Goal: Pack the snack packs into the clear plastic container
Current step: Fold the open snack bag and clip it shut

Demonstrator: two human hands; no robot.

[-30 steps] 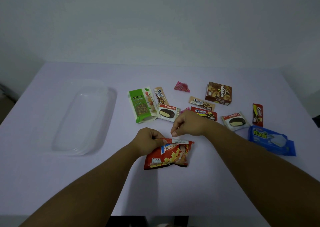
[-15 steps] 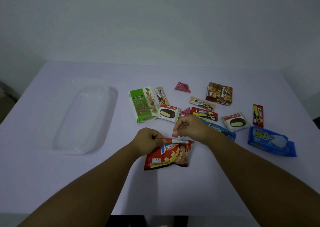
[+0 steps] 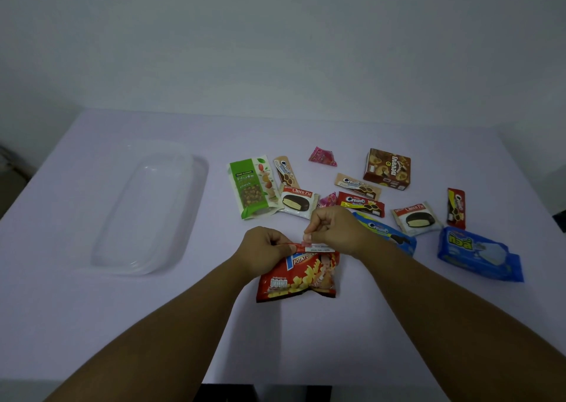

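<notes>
right hand (image 3: 333,228) lifted slightly | both hands pinch crinkly red pack (image 3: 301,274)

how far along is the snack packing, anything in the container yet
Nothing is packed yet: the clear plastic container sits empty at the left. In hand: the left hand and right hand both pinch the top edge of the red potato snack bag, which lies on the table. Left: that bag and every other pack on the table, such as the green nut pouch.

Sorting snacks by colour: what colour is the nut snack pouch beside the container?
Green and white, with nuts pictured, in the head view: the nut snack pouch.
</notes>
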